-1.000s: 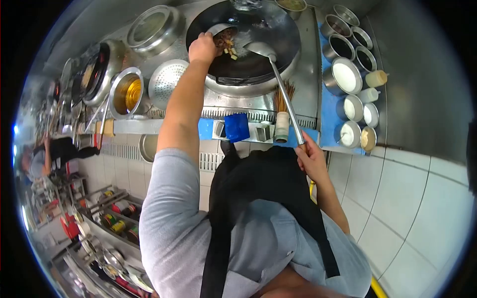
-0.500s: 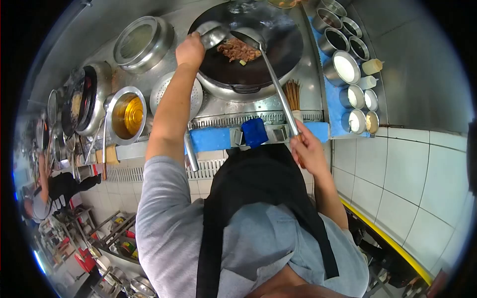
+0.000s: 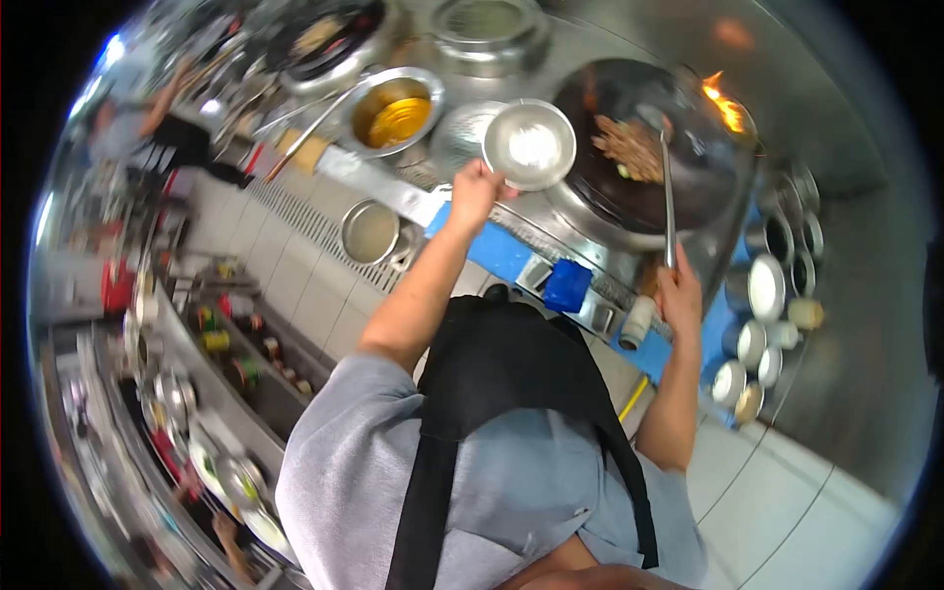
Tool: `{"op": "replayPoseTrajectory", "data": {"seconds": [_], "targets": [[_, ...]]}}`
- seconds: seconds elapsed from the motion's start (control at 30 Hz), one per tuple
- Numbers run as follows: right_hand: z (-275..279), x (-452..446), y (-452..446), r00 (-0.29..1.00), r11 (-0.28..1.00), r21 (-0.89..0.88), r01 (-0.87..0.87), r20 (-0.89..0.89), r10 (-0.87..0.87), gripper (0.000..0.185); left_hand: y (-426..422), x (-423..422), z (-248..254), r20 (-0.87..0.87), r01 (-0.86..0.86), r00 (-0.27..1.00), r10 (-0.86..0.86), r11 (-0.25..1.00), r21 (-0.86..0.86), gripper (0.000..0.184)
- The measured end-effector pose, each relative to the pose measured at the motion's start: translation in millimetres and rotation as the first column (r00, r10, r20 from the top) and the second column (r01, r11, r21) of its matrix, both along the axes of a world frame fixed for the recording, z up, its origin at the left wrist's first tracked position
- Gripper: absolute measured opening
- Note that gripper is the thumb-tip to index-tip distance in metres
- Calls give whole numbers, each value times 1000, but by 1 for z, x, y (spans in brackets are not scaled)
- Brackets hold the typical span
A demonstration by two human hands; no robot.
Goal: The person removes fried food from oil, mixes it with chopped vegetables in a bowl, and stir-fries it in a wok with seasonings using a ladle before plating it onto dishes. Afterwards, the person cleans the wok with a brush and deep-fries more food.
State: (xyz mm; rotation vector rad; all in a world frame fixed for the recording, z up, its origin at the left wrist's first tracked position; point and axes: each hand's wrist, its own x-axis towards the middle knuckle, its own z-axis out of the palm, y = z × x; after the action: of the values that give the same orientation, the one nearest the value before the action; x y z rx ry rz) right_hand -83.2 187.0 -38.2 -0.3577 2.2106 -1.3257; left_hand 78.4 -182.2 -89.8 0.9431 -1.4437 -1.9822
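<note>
My left hand [image 3: 474, 197] grips the rim of an empty metal bowl [image 3: 529, 145], which is tilted beside the wok above the perforated strainer [image 3: 464, 138]. My right hand [image 3: 679, 293] is closed round the handle end of a long ladle [image 3: 670, 197]. The ladle's head rests in the dark wok [image 3: 629, 202], at the right of a heap of sliced brown meat [image 3: 629, 147] with a pale green piece in it. Flames [image 3: 725, 101] rise at the wok's far right rim.
A pot of yellow oil [image 3: 393, 116] and a lidded pot [image 3: 484, 29] stand left of the wok. Seasoning containers [image 3: 766, 287] line the right side. A blue cloth [image 3: 567, 286] and a bamboo brush [image 3: 639, 323] are at the front edge. Another person [image 3: 162, 138] stands far left.
My left hand has drawn the bowl back from over the wok. The meat now lies in the wok, and flames have appeared at its far edge. The view has turned.
</note>
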Motion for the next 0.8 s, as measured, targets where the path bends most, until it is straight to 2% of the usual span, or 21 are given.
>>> {"op": "replayPoseTrajectory", "data": {"seconds": [0.03, 0.1, 0.13, 0.17, 0.23, 0.27, 0.3, 0.33, 0.37, 0.4, 0.43, 0.47, 0.5, 0.53, 0.6, 0.63, 0.7, 0.8], "targets": [[3, -2, 10, 990, 985, 135, -110, -74, 121, 67, 14, 27, 12, -35, -67, 997, 69, 997, 48, 9], [11, 1, 24, 928, 946, 265, -185, -271, 257, 63, 33, 87, 22, 132, -106, 986, 106, 994, -3, 12], [14, 2, 30, 877, 923, 330, -198, -361, 317, 61, 42, 114, 17, 122, -180, 977, 176, 984, 15, 13], [17, 3, 36, 735, 928, 334, -168, -584, 343, 57, 53, 141, 8, 117, -248, 963, 242, 968, 41, 15], [25, 5, 39, 302, 949, 297, -106, -900, 315, 51, 77, 190, 2, 152, -371, 920, 360, 928, 44, 14], [39, 18, 35, 441, 969, 178, -174, -865, 238, 43, 88, 216, -7, 166, -412, 902, 399, 909, 54, 13], [49, 44, 33, 586, 974, 58, -219, -790, 179, 35, 101, 238, -9, 199, -451, 881, 428, 888, 86, 13], [47, 73, 33, 741, 919, -36, -393, -604, 293, 30, 114, 261, -16, 200, -503, 856, 476, 856, 115, 12], [42, 95, 35, 818, 838, -175, -517, -390, 423, 26, 129, 275, -9, 238, -547, 825, 512, 830, 110, 9], [-10, 109, 40, 774, 708, -323, -628, -168, 610, 31, 143, 284, 0, 268, -590, 792, 549, 801, 103, 6], [-62, 124, 46, 677, 694, -327, -641, 186, 712, 38, 154, 294, 5, 292, -606, 776, 559, 789, 100, 6], [-125, 138, 52, 598, 717, -364, -594, 396, 697, 46, 165, 306, 9, 318, -627, 755, 573, 773, 95, 6], [-178, 143, 60, 567, 807, -325, -492, 585, 581, 55, 175, 320, 13, 346, -653, 728, 591, 753, 88, 7], [-215, 146, 66, 585, 938, -208, -276, 738, 336, 64, 180, 334, 8, 344, -645, 731, 589, 761, 69, 8], [-320, 132, 93, 645, 1000, 17, 18, 764, -25, 52, 194, 375, -7, 368, -653, 714, 595, 757, 43, 9], [-387, 123, 107, 598, 981, 67, 181, 785, -164, 48, 202, 392, -4, 393, -673, 691, 607, 738, 43, 9], [-422, 107, 102, 459, 906, 119, 406, 831, -315, 47, 216, 421, 4, 405, -735, 638, 655, 675, 65, 10], [-436, 87, 65, 329, 813, 86, 575, 886, -326, 42, 237, 458, 19, 396, -823, 545, 739, 561, 86, 8]]}}
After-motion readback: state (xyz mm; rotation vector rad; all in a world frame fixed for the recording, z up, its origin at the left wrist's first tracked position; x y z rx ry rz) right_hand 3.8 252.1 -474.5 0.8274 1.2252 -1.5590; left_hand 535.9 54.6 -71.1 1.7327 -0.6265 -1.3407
